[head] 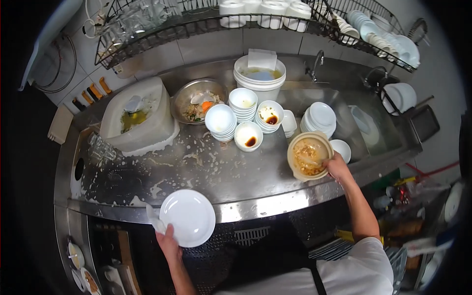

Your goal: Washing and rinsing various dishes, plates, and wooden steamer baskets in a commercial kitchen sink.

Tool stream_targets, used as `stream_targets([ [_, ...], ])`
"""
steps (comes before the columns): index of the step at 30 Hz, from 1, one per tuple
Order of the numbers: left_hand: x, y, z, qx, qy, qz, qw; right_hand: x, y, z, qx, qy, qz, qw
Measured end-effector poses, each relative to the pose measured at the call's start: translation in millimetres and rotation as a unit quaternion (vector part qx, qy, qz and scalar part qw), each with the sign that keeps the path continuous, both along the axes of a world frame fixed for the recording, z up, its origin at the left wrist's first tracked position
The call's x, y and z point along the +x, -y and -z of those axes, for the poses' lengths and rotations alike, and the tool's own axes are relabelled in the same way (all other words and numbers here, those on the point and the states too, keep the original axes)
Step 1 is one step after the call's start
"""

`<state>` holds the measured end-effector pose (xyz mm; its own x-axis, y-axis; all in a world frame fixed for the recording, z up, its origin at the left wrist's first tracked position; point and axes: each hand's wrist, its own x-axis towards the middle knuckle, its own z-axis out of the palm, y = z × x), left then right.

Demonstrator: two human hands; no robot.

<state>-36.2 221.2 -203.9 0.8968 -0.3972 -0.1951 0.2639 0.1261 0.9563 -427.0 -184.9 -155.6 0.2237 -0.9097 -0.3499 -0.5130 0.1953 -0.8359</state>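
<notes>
My left hand (pixel 170 241) grips a round white plate (pixel 188 218) by its rim, out in front of the counter's edge. Pinched in the same hand is a crumpled white tissue or cloth (pixel 155 219). At the right, my right hand (pixel 336 167) has hold of a beige clay pot (pixel 292 156) at its side, over the counter near the sink. Brownish liquid and food scraps (pixel 309 153) lie inside the pot. Just past it are a stack of white plates (pixel 320 116) and a small white bowl (pixel 341 149).
Stacked white bowls (pixel 221 121), some with dark sauce, stand mid-counter. Behind them are a steel bowl of food scraps (pixel 201 105) and a white bucket (pixel 260 83). A translucent tub (pixel 147 136) and glasses (pixel 99 147) occupy the left. Above runs a wire rack (pixel 206 24); foam wets the steel counter (pixel 221 173).
</notes>
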Motion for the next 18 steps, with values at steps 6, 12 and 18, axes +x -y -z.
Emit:
stream_targets([
  [6,-79,122,-18,0.102,-0.041,-0.051,0.993,28,67,83,0.034,-0.049,-0.207,0.977],
  [12,-152,205,-63,0.050,0.012,-0.037,0.998,62,70,81,0.100,-0.034,-0.315,0.943],
  [18,-224,303,-64,0.122,0.010,0.048,0.991,-6,110,41,0.206,0.354,-0.282,0.868],
])
